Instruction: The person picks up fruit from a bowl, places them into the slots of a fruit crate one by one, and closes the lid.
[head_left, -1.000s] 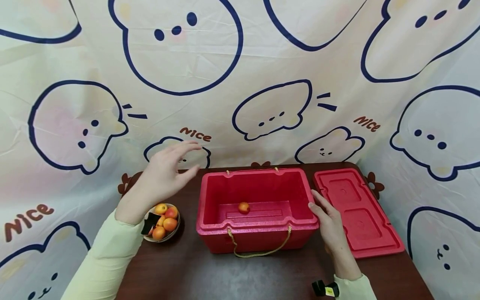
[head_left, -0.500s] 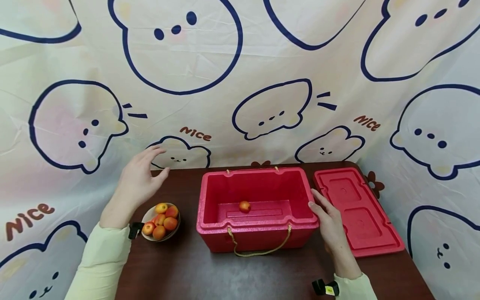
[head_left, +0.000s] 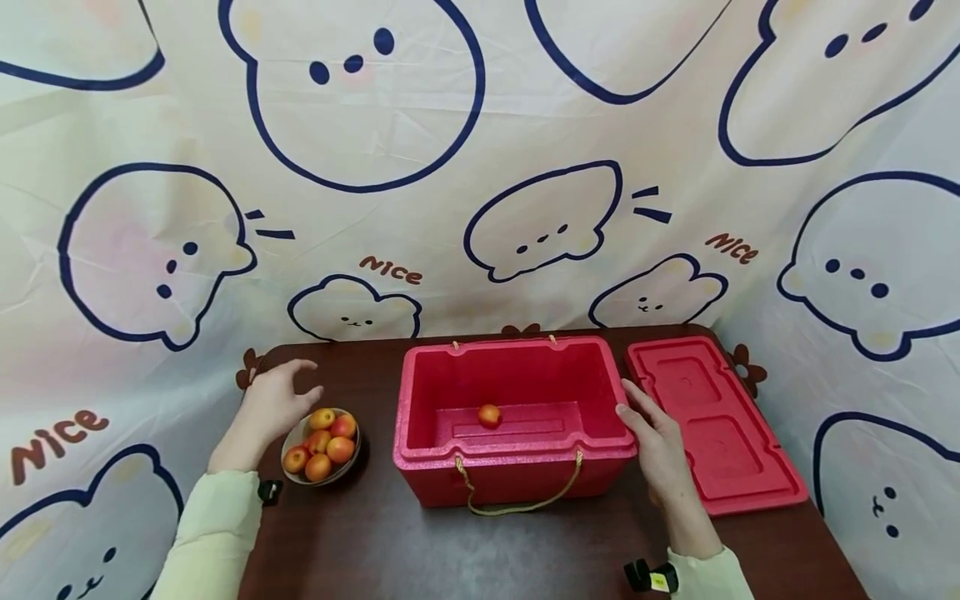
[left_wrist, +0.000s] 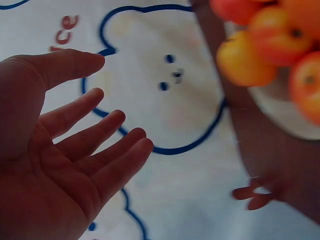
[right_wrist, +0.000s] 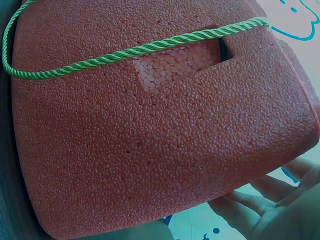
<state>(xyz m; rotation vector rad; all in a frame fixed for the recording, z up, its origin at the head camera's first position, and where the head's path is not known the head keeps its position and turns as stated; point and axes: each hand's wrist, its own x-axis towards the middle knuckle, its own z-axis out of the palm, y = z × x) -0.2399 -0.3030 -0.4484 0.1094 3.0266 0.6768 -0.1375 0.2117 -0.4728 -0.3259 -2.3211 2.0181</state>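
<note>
My left hand [head_left: 275,401] hovers at the rim of a small bowl [left_wrist: 280,112], fingers apart and holding nothing. Inside the bowl is a pile of orange-yellow fruit [head_left: 318,467], like small apricots, some with a red blush. My right hand [head_left: 656,442] rests at the right end of a red foam box [head_left: 517,483], thumb on its rim and fairly straight fingers [right_wrist: 235,212] along the outer side. The box stands uncovered, with one fruit [head_left: 490,416] on its floor. A twisted rope handle [right_wrist: 150,47] hangs across its front wall.
The red box lid [head_left: 720,433] lies flat to the right of the box, close to my right hand. All stand on a dark brown table [head_left: 450,558]. A cartoon-printed cloth [head_left: 525,125] hangs behind and at both sides.
My left hand has swung left, then come down from above the table's back edge to the bowl's rim. My right hand and the box stay where they were.
</note>
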